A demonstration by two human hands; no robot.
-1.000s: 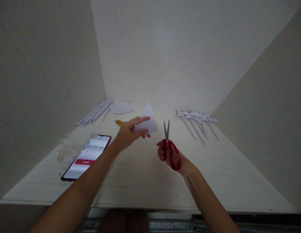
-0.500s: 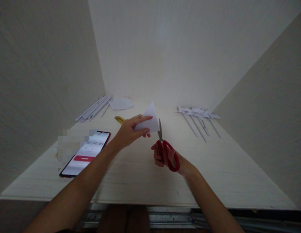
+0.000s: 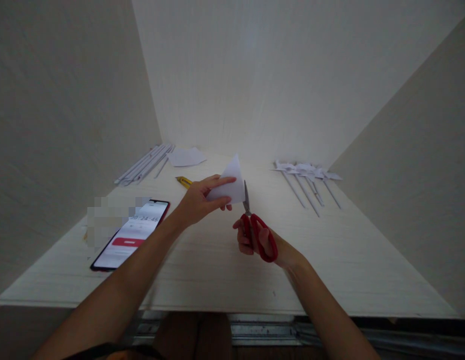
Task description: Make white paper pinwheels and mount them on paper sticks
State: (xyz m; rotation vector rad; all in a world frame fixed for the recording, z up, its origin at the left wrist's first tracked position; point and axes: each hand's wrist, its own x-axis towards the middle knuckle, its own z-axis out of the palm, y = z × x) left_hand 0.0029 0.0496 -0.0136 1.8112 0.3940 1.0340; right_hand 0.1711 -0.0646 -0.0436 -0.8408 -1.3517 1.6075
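Observation:
My left hand [image 3: 204,199] pinches a folded piece of white paper [image 3: 232,185], whose pointed corner sticks up above the fingers. In my right hand [image 3: 251,237] is a pair of scissors [image 3: 260,237] with red handles, the fingers through the loops. The scissor blades point away from me and look nearly closed. They stand right by the paper's right edge; whether they touch it I cannot tell. A yellow utility knife [image 3: 183,182] lies on the table just beyond my left hand, its rear part hidden by that hand.
On the right lie several paper pinwheels [image 3: 307,171] on thin sticks. At the back left are a bundle of rolled white paper sticks [image 3: 145,165] and some white paper sheets [image 3: 187,157]. A phone [image 3: 130,235] showing a timer lies beside my left forearm. Walls enclose the white table [image 3: 217,280].
The scissor blades have drawn slightly closer to the paper's edge and look a little more closed. Both hands keep their holds, and the view has shifted slightly.

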